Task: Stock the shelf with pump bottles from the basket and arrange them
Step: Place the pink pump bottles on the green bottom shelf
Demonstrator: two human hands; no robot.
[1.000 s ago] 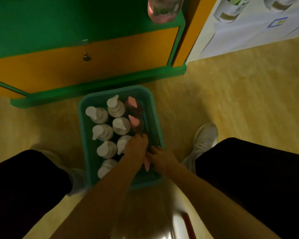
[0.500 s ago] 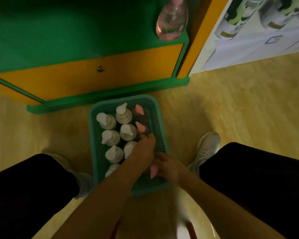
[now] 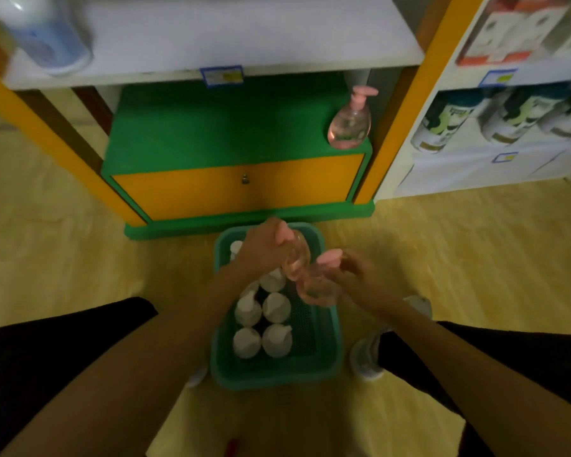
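My left hand and right hand each clamp a pink pump bottle above the basket; white-capped bottles crowd just below my grips.

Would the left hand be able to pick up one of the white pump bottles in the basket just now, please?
Probably not yet: the left hand is already closed around a pink pump bottle. The white pump bottles lie uncovered in the basket, so a freed hand could reach them.

I see a blue-white container up on the white board, a price tag on its edge, and boxed goods further right.
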